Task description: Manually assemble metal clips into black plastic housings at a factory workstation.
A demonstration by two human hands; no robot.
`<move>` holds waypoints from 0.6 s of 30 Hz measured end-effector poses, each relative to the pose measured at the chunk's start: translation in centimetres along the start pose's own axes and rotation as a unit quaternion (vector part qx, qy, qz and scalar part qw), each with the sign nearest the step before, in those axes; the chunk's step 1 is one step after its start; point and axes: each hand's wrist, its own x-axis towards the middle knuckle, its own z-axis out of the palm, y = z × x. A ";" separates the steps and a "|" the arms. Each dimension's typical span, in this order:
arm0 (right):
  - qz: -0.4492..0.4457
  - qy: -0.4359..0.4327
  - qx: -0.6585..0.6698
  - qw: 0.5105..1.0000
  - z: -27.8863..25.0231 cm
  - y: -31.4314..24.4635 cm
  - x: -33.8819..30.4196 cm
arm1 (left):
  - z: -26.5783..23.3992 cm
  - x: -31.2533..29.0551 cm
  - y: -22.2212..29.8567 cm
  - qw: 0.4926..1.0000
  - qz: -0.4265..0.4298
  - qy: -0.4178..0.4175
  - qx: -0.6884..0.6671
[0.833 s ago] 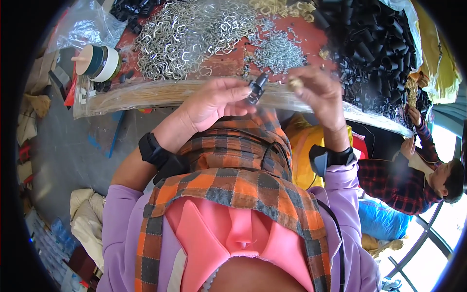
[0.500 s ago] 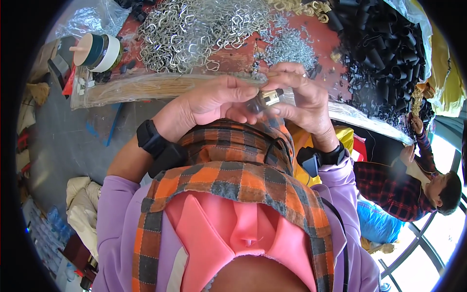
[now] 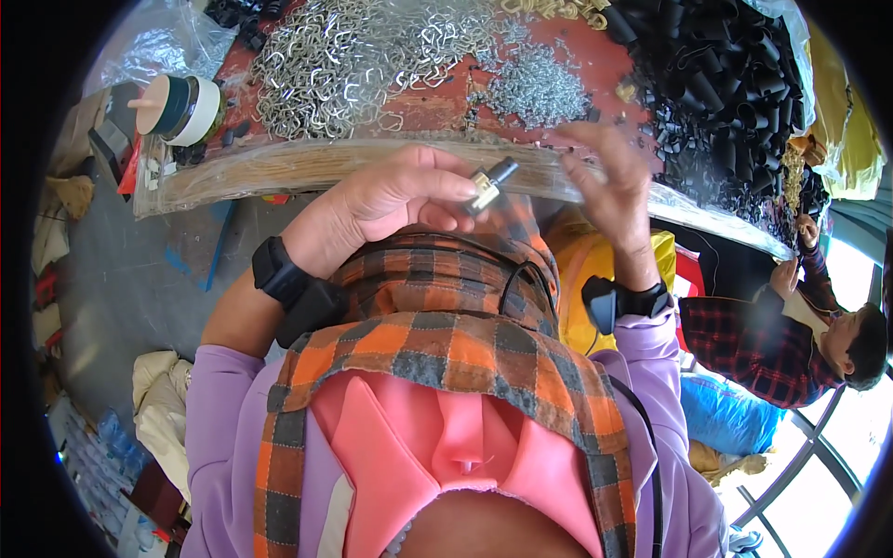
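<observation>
My left hand [image 3: 407, 195] is closed around a small black tubular fitting [image 3: 503, 169], pinched between thumb and fingers. A gold-coloured metal piece sits on its middle, and its lower end is partly hidden by the fingers. Off to the right, my right hand [image 3: 616, 181] is apart from the fitting, its fingers spread and somewhat blurred by motion; I see nothing in it. Both hands are above the near edge of the red table [image 3: 423, 119]. Beyond them lie a heap of bent silver metal clips [image 3: 326, 70] and a pile of small silver screw-like pieces [image 3: 538, 86].
Black tube pieces [image 3: 716, 84] are heaped at the right, brass-coloured parts [image 3: 558, 7] at the far edge. A lidded jar [image 3: 191, 110] stands at the left. Plastic-wrapped edging [image 3: 270, 172] runs along the table front. A person in a checked shirt [image 3: 744, 344] works at the right.
My right hand has let go of the fitting and moved right, its fingers opening. The fitting stays in my left hand, now tilted with its black end toward the upper right.
</observation>
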 end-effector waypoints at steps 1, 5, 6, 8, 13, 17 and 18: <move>0.001 0.003 -0.002 1.000 -0.7 1.1 -0.3 | 0.0 0.2 0.0 1.000 -0.002 -0.003 0.002; 0.037 0.025 -0.221 0.974 -1.5 5.2 -0.4 | -0.3 1.3 -0.4 0.997 0.034 0.067 -0.031; 0.017 0.017 -0.235 0.972 -1.3 5.8 -0.3 | -0.4 1.5 -0.3 0.996 0.037 0.075 -0.031; -0.001 0.007 -0.247 0.969 -1.2 6.4 -0.1 | -0.5 1.7 -0.3 0.994 0.044 0.091 -0.031; 0.004 -0.005 -0.235 0.972 -1.5 7.1 0.6 | -0.9 2.3 0.1 0.994 0.035 0.093 -0.036; 0.065 0.018 -0.109 0.992 -1.1 6.4 0.5 | -0.8 2.5 0.2 0.992 0.044 0.108 -0.040; 0.147 0.026 0.013 0.989 -0.9 5.7 0.1 | -0.7 2.5 0.1 0.991 0.053 0.113 -0.039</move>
